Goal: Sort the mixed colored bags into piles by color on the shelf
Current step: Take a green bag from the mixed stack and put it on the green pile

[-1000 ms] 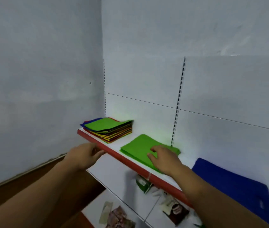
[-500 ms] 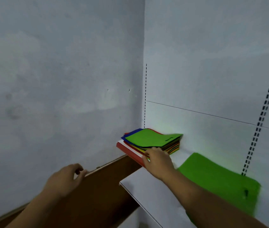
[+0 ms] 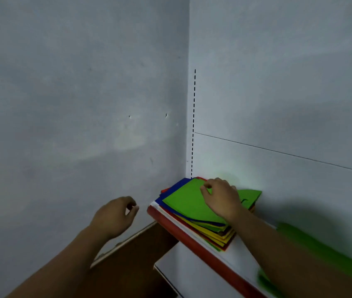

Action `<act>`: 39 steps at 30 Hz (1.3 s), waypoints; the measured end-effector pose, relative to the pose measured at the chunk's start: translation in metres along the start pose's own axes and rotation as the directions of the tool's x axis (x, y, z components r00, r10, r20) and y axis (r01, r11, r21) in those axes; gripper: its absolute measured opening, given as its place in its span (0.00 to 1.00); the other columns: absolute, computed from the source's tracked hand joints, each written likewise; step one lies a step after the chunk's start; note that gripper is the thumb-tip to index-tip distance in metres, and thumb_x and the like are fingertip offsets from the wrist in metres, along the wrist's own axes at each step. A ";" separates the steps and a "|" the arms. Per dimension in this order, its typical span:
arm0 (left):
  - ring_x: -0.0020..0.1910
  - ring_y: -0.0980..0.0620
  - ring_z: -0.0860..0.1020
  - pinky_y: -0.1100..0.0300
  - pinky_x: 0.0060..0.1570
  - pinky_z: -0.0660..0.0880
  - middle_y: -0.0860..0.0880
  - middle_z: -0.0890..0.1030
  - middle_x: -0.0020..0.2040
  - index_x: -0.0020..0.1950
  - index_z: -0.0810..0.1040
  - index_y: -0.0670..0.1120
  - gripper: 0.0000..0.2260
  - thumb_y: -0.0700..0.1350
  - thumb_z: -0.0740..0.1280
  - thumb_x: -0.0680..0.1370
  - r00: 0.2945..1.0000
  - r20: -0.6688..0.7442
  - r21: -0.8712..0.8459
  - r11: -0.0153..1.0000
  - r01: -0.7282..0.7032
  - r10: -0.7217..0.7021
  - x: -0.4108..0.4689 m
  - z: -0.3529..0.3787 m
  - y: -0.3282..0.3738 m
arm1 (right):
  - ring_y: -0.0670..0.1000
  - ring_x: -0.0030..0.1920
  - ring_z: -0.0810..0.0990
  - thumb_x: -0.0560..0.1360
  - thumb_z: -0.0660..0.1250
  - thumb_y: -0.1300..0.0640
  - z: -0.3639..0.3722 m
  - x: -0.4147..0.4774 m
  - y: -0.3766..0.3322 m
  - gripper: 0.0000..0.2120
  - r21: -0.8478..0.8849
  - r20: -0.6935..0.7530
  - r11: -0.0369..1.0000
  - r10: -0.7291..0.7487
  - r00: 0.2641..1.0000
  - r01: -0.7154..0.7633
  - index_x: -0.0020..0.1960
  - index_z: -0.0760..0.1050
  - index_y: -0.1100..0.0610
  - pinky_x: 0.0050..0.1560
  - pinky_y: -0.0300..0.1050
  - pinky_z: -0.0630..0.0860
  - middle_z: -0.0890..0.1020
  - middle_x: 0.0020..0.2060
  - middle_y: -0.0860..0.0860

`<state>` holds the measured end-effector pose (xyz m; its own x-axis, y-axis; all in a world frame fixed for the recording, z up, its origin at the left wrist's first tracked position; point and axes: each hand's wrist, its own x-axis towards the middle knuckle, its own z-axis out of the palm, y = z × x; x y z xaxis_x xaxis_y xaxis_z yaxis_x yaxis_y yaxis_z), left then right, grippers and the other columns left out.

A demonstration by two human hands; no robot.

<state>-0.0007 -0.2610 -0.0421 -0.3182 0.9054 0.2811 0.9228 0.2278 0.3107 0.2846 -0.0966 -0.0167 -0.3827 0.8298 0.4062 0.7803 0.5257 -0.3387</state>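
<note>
Top green bag point(image 3: 189, 203) under right hand point(image 3: 222, 200)

Far right, green bag pile point(image 3: 332, 252) motion-blurred, cut by right and bottom edges, partly behind right forearm point(image 3: 278, 250). In mixed stack point(image 3: 209, 229), lower bags show edges only. Under right hand point(image 3: 222, 198), middle of top green bag point(image 3: 183, 201) hidden; grip unclear.

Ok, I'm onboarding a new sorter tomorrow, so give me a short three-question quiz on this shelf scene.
1. The top bag of the mixed stack, under the right hand, is: A red, B green, C yellow?
2. True or false: the left hand holds a bag.
3. Fill in: right of the stack on the shelf lies a blurred ____ pile.
Key: 1 B; 2 false; 3 green.
</note>
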 end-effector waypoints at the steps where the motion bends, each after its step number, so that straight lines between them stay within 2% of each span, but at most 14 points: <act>1: 0.48 0.57 0.78 0.58 0.49 0.77 0.58 0.80 0.53 0.58 0.78 0.55 0.11 0.57 0.61 0.82 0.999 0.008 -0.023 0.999 -0.031 0.031 0.019 0.007 0.006 | 0.53 0.55 0.78 0.79 0.60 0.43 -0.001 0.007 0.009 0.14 -0.016 -0.016 0.999 0.028 0.999 -0.028 0.54 0.81 0.47 0.58 0.53 0.70 0.81 0.51 0.48; 5: 0.49 0.54 0.79 0.59 0.48 0.75 0.54 0.83 0.54 0.59 0.80 0.51 0.11 0.51 0.63 0.81 0.986 0.063 -0.146 0.979 -0.141 0.152 0.093 0.037 0.029 | 0.54 0.58 0.77 0.78 0.64 0.43 -0.008 0.022 0.045 0.11 -0.082 -0.041 0.981 0.172 0.984 -0.175 0.54 0.80 0.46 0.57 0.50 0.72 0.80 0.53 0.47; 8: 0.49 0.51 0.80 0.56 0.50 0.77 0.50 0.83 0.53 0.57 0.80 0.49 0.11 0.50 0.64 0.79 0.963 0.119 -0.198 0.956 -0.215 0.241 0.136 0.064 0.044 | 0.54 0.63 0.75 0.76 0.66 0.40 -0.005 0.013 0.065 0.15 -0.162 -0.015 0.938 0.307 0.952 -0.305 0.59 0.78 0.44 0.61 0.50 0.72 0.79 0.59 0.49; 11: 0.54 0.48 0.79 0.57 0.53 0.76 0.47 0.82 0.58 0.63 0.79 0.49 0.15 0.51 0.64 0.79 0.930 0.181 -0.204 0.937 -0.284 0.321 0.172 0.094 0.053 | 0.55 0.64 0.75 0.73 0.69 0.39 0.005 -0.003 0.069 0.20 -0.175 0.002 0.879 0.451 0.893 -0.444 0.62 0.79 0.45 0.62 0.52 0.74 0.78 0.61 0.51; 15: 0.58 0.44 0.77 0.54 0.55 0.76 0.44 0.80 0.59 0.63 0.76 0.45 0.17 0.51 0.62 0.78 0.874 0.299 -0.180 0.922 -0.342 0.382 0.202 0.123 0.051 | 0.56 0.60 0.78 0.72 0.73 0.43 0.010 -0.021 0.062 0.23 -0.096 -0.034 0.841 0.532 0.846 -0.533 0.65 0.78 0.49 0.59 0.51 0.77 0.76 0.60 0.55; 18: 0.58 0.43 0.77 0.53 0.55 0.76 0.43 0.80 0.58 0.62 0.76 0.47 0.18 0.54 0.61 0.76 0.848 0.339 -0.164 0.913 -0.374 0.408 0.212 0.135 0.041 | 0.53 0.50 0.78 0.73 0.74 0.46 0.012 -0.029 0.053 0.27 -0.015 -0.062 0.794 0.606 0.793 -0.608 0.69 0.73 0.53 0.47 0.44 0.75 0.73 0.60 0.57; 20: 0.57 0.43 0.76 0.55 0.53 0.75 0.42 0.79 0.57 0.62 0.76 0.47 0.16 0.52 0.62 0.78 0.838 0.337 -0.155 0.903 -0.401 0.430 0.213 0.139 0.037 | 0.53 0.49 0.78 0.73 0.74 0.47 0.013 -0.032 0.048 0.29 0.037 -0.070 0.770 0.637 0.767 -0.637 0.70 0.70 0.54 0.43 0.41 0.73 0.75 0.60 0.58; 24: 0.58 0.44 0.76 0.55 0.55 0.75 0.42 0.79 0.57 0.64 0.76 0.46 0.16 0.52 0.63 0.79 0.832 0.280 -0.174 0.878 -0.446 0.479 0.211 0.141 0.040 | 0.56 0.49 0.81 0.74 0.74 0.51 0.013 -0.038 0.042 0.31 0.215 -0.063 0.650 0.754 0.654 -0.729 0.72 0.68 0.62 0.48 0.46 0.77 0.81 0.55 0.59; 26: 0.60 0.44 0.76 0.56 0.58 0.74 0.41 0.79 0.59 0.67 0.75 0.47 0.18 0.52 0.64 0.79 0.821 0.280 -0.211 0.867 -0.452 0.497 0.209 0.140 0.045 | 0.57 0.47 0.83 0.73 0.75 0.52 0.013 -0.040 0.043 0.26 0.282 -0.074 0.587 0.802 0.593 -0.759 0.65 0.75 0.64 0.44 0.52 0.82 0.83 0.52 0.59; 29: 0.62 0.46 0.76 0.55 0.61 0.74 0.43 0.78 0.62 0.70 0.73 0.49 0.20 0.51 0.65 0.79 0.807 0.314 -0.311 0.858 -0.409 0.499 0.205 0.137 0.052 | 0.58 0.37 0.83 0.74 0.74 0.57 0.009 -0.042 0.038 0.13 0.435 -0.051 0.514 0.834 0.549 -0.740 0.53 0.80 0.66 0.30 0.47 0.79 0.83 0.41 0.60; 32: 0.61 0.48 0.77 0.58 0.57 0.73 0.46 0.78 0.64 0.70 0.73 0.47 0.20 0.50 0.67 0.79 0.814 0.335 -0.482 0.828 -0.286 0.475 0.200 0.133 0.063 | 0.59 0.39 0.83 0.74 0.74 0.60 0.005 -0.046 0.035 0.10 0.518 -0.047 0.476 0.846 0.532 -0.711 0.50 0.80 0.67 0.31 0.47 0.78 0.83 0.41 0.62; 35: 0.63 0.48 0.75 0.58 0.61 0.72 0.45 0.76 0.66 0.71 0.72 0.46 0.21 0.47 0.68 0.79 0.823 0.332 -0.537 0.809 -0.237 0.462 0.196 0.132 0.070 | 0.64 0.41 0.85 0.73 0.75 0.61 0.006 -0.049 0.038 0.11 0.505 -0.085 0.508 0.834 0.545 -0.698 0.47 0.81 0.70 0.38 0.55 0.82 0.84 0.40 0.66; 37: 0.62 0.49 0.76 0.57 0.60 0.73 0.44 0.75 0.68 0.71 0.71 0.45 0.21 0.47 0.67 0.79 0.817 0.341 -0.529 0.813 -0.242 0.465 0.192 0.133 0.071 | 0.61 0.40 0.85 0.74 0.74 0.61 0.007 -0.052 0.040 0.08 0.480 -0.108 0.543 0.816 0.568 -0.689 0.46 0.82 0.67 0.43 0.56 0.82 0.84 0.39 0.62; 39: 0.62 0.48 0.76 0.57 0.60 0.73 0.43 0.74 0.69 0.73 0.70 0.45 0.22 0.47 0.67 0.80 0.798 0.361 -0.515 0.816 -0.262 0.483 0.190 0.136 0.069 | 0.56 0.39 0.84 0.74 0.74 0.61 0.006 -0.055 0.042 0.05 0.448 -0.133 0.577 0.798 0.588 -0.682 0.47 0.83 0.63 0.43 0.52 0.82 0.85 0.40 0.57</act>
<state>0.0322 -0.0250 -0.0907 0.2707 0.9615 0.0471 0.7249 -0.2358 0.6473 0.3358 -0.1192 -0.0587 0.4638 0.8822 0.0815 0.4899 -0.1787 -0.8533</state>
